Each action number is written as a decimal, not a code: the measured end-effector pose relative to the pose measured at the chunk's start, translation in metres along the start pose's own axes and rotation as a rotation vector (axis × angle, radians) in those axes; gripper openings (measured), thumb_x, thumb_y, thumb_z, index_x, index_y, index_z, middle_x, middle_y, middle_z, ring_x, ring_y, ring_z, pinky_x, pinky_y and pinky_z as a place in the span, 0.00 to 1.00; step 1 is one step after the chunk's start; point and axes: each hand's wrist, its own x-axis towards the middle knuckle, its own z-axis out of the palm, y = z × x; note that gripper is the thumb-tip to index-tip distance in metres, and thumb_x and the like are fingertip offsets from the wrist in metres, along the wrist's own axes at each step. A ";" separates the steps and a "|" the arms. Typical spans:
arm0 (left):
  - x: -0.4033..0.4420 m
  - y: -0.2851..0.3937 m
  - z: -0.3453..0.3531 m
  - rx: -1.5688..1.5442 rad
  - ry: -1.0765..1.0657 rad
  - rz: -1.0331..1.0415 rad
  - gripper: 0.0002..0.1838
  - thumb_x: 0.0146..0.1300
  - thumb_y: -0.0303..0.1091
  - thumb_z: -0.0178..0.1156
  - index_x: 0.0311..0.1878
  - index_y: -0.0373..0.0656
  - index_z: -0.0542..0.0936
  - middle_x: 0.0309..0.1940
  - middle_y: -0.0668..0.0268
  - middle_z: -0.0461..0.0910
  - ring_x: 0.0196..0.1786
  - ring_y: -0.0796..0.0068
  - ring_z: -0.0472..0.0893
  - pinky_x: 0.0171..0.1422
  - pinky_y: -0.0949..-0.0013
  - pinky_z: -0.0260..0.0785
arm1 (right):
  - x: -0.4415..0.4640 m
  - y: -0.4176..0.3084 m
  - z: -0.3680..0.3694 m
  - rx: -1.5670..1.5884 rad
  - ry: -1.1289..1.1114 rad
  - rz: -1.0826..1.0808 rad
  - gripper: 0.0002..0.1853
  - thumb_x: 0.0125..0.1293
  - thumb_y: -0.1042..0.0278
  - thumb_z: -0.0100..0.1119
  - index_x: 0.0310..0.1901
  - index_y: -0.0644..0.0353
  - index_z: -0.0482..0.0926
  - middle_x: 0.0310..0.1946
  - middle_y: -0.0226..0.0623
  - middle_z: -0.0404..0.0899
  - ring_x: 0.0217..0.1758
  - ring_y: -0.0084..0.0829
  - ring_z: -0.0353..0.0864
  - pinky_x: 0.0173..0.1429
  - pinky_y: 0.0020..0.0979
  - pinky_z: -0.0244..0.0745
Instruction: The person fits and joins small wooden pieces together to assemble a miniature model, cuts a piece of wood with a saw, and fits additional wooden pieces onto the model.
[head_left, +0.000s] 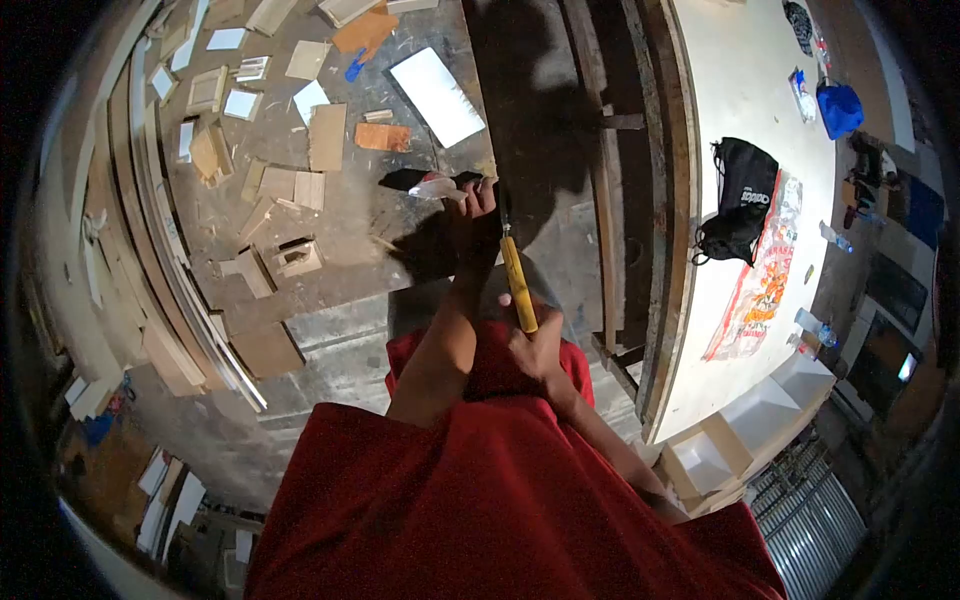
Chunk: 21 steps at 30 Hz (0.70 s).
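My right hand (537, 350) is closed round the lower end of a yellow-handled tool (517, 285). A thin metal shaft runs from its handle toward the table edge; the tip is lost in shadow, so the kind of tool is unclear. Ahead of it, my left hand (474, 202) lies at the edge of the wooden worktable (350, 275) with curled fingers. A small pale, shiny piece (437, 188) sticks out on its left side and seems held there. Beyond that hand lies a white rectangular panel (438, 97). Shadow hides part of the left hand.
Wood offcuts (295, 187) and an orange-brown block (383, 137) are scattered across the worktable. A blue-and-orange item (364, 45) lies farther back. On the right, a white-topped bench (690, 385) carries a black drawstring bag (744, 200) and a printed plastic sack (762, 300). Long boards (165, 245) stand left.
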 end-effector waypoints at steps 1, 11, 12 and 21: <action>-0.002 0.001 -0.001 0.032 0.047 0.035 0.17 0.64 0.33 0.56 0.56 0.47 0.75 0.49 0.62 0.76 0.50 0.59 0.78 0.56 0.55 0.70 | 0.001 -0.003 0.002 0.050 -0.008 -0.019 0.16 0.55 0.82 0.53 0.47 0.67 0.80 0.34 0.36 0.81 0.40 0.21 0.77 0.47 0.29 0.74; -0.011 0.005 0.009 -0.052 0.037 -0.020 0.18 0.62 0.31 0.56 0.56 0.43 0.74 0.49 0.53 0.77 0.52 0.54 0.79 0.57 0.55 0.71 | 0.013 -0.014 -0.028 0.105 0.097 0.127 0.14 0.69 0.66 0.60 0.44 0.71 0.80 0.28 0.31 0.79 0.34 0.18 0.74 0.40 0.26 0.72; -0.011 0.006 0.010 -0.017 0.074 -0.005 0.18 0.62 0.31 0.57 0.56 0.43 0.74 0.49 0.53 0.78 0.52 0.53 0.79 0.58 0.55 0.71 | 0.012 -0.004 -0.026 0.069 0.108 0.065 0.13 0.68 0.68 0.60 0.46 0.71 0.80 0.30 0.29 0.80 0.36 0.18 0.76 0.41 0.24 0.71; -0.007 -0.001 0.017 -0.034 -0.143 -0.065 0.19 0.62 0.37 0.58 0.56 0.45 0.75 0.51 0.53 0.78 0.52 0.53 0.80 0.59 0.47 0.69 | 0.033 -0.020 -0.016 -0.008 0.153 -0.115 0.13 0.68 0.68 0.59 0.38 0.74 0.79 0.27 0.30 0.77 0.33 0.20 0.73 0.37 0.28 0.71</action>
